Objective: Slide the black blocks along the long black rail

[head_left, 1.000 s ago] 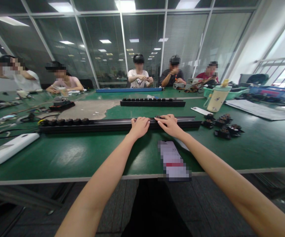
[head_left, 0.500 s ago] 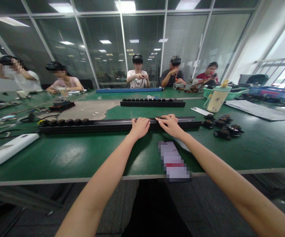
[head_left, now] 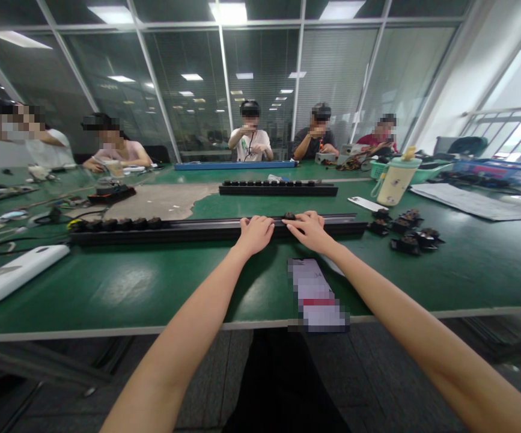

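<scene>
A long black rail point(head_left: 188, 231) lies across the table in front of me, with several round black modules point(head_left: 130, 224) seated along its left part. My left hand point(head_left: 256, 233) rests on the middle of the rail, its fingers curled over the top. Just right of it, my right hand point(head_left: 307, 230) grips a small black module point(head_left: 289, 216) at the rail's channel, thumb and fingers around its near side. The module's lower part is hidden by the fingers. More loose black modules point(head_left: 405, 243) lie in a cluster to the right of the rail.
A shorter black rail point(head_left: 278, 190) with modules stands behind. A phone point(head_left: 316, 294) lies near the table's front edge, a white power bank point(head_left: 19, 273) at left. A cream cup point(head_left: 398, 182), a white phone point(head_left: 367, 204) and papers point(head_left: 472, 201) are at right. Several people sit across.
My right fingers have shifted slightly at the module, and more of it shows. My left hand stays on the rail. Across the table, a person's hands have moved apart.
</scene>
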`<state>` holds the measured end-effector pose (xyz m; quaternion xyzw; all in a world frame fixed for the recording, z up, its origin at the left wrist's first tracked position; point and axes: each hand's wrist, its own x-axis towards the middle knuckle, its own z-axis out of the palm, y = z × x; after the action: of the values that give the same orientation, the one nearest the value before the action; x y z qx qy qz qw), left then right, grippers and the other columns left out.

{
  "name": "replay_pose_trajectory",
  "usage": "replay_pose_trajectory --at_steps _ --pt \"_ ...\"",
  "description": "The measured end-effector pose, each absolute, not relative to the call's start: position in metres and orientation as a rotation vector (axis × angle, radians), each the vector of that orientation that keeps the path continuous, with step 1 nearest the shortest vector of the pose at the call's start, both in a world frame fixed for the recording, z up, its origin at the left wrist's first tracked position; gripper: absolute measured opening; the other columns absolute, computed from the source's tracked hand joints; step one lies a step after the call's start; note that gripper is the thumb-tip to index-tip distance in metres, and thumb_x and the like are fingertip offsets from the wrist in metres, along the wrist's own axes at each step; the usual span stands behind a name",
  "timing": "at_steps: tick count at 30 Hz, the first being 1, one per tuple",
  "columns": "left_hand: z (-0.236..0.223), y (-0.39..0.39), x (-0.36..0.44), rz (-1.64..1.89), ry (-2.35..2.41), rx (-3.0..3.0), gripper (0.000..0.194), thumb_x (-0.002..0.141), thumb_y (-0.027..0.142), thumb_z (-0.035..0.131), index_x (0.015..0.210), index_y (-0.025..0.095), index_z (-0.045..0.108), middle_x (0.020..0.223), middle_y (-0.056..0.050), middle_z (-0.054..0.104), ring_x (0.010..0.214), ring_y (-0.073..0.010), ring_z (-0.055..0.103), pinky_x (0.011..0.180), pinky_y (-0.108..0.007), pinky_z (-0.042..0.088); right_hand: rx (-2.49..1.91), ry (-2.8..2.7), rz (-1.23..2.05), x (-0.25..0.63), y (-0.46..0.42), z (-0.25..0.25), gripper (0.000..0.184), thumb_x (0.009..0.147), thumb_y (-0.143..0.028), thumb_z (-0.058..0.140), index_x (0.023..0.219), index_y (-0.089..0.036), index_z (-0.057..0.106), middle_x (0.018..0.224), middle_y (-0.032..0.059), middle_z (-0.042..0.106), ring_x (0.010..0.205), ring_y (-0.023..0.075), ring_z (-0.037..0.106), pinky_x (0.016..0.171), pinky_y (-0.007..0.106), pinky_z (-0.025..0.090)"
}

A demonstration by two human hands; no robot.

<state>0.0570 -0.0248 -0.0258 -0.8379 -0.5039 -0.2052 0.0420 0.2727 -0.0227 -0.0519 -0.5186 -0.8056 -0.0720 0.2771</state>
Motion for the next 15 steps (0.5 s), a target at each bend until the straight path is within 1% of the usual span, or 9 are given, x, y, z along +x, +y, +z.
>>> replay_pose_trajectory --at_steps 6,15 --pt "-0.0262 -0.0245 0.0564 -0.621 -1.541 -2.561 0.039 0.107 0.033 0.032 0.125 0.03 0.066 0.135 -0.007 0.068 0.129 -0.0263 0.053 0.106 -0.053 0.031 -1.398 -2.158 -0.17 0.2732 -0.0238 -0.0503 0.047 0.107 -0.05 0.035 0.137 -0.037 0.07 0.135 0.0118 0.064 0.121 0.0343 0.04 0.096 0.05 0.031" --pt "-0.0276 -0.023 0.0557 -0.621 -1.579 -2.561 0.037 0.107 0.034 0.033 0.125 0.029 0.066 0.137 -0.007 0.067 0.13 -0.0254 0.053 0.106 -0.052 0.031 -1.392 -2.11 -0.118 0.2732 -0.0223 -0.0502 0.047 0.107 -0.051 0.036 0.134 -0.036 0.072 0.133 0.0116 0.065 0.12 0.0338 0.039 0.096 0.05 0.033"
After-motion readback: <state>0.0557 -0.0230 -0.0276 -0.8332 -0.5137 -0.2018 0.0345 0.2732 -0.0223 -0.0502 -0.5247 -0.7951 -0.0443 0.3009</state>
